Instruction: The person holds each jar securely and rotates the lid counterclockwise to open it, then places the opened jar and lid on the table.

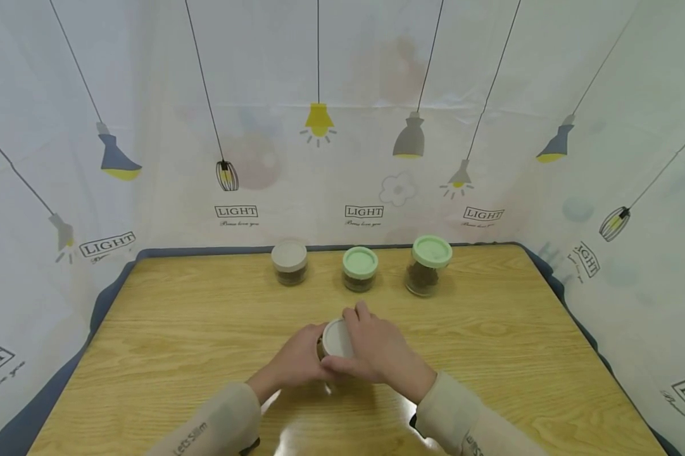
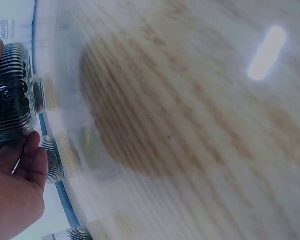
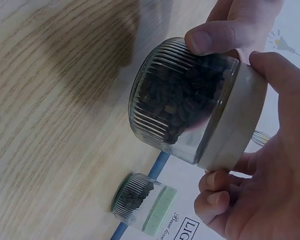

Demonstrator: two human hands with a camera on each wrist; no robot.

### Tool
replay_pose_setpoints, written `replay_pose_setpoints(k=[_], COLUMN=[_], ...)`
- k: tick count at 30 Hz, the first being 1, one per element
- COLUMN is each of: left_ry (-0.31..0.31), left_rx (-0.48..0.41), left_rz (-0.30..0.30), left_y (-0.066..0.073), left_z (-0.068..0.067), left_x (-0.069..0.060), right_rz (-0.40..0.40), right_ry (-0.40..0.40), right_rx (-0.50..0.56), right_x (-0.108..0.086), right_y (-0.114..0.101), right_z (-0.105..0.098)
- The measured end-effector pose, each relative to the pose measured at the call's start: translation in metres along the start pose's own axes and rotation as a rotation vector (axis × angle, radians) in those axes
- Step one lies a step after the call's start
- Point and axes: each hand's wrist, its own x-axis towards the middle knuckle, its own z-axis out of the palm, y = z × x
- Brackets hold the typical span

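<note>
Both hands hold a glass jar (image 3: 175,100) with a pale lid (image 1: 338,339) above the wooden table. Dark, bean-like pieces fill part of it, and the right wrist view shows it tilted on its side. My left hand (image 1: 299,358) grips the glass body, its thumb lying along the glass. Fingers and thumb of my right hand (image 1: 379,348) are curled round the lid (image 3: 237,120), which sits on the jar's mouth. In the left wrist view the ribbed glass (image 2: 11,92) shows at the left edge, with the lid out of sight.
Along the table's back edge stand a jar with a pale lid (image 1: 289,256), a small jar with a green lid (image 1: 360,263) and a taller green-lidded jar (image 1: 428,269), each with dark contents. Behind them hangs a cloth (image 1: 320,177) printed with lamps.
</note>
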Motion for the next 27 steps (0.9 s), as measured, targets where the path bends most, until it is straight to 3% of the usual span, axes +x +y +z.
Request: replay_pose_setpoints(k=[10,17,22,27], left_ry=[-0.025,-0.041,-0.045,-0.058], left_rx=[-0.084,-0.141,-0.140,-0.105], left_rz=[0.040,0.031,0.038,0.046], left_y=[0.002,0.002,0.003,0.001], left_z=[0.003,0.006,0.007,0.009], left_x=[0.003,0.002,0.002,0.001], right_rz=[-0.050,-0.076,-0.096,-0.167], right_ry=[0.039,0.042,0.054,0.006], right_rx=[-0.003,-0.023,-0.030,-0.037], right_x=[0.001,0.000,-0.001,-0.003], right_y=[0.004,0.006,0.008,0.012], right_z=[0.002,0.002,0.004,0.004])
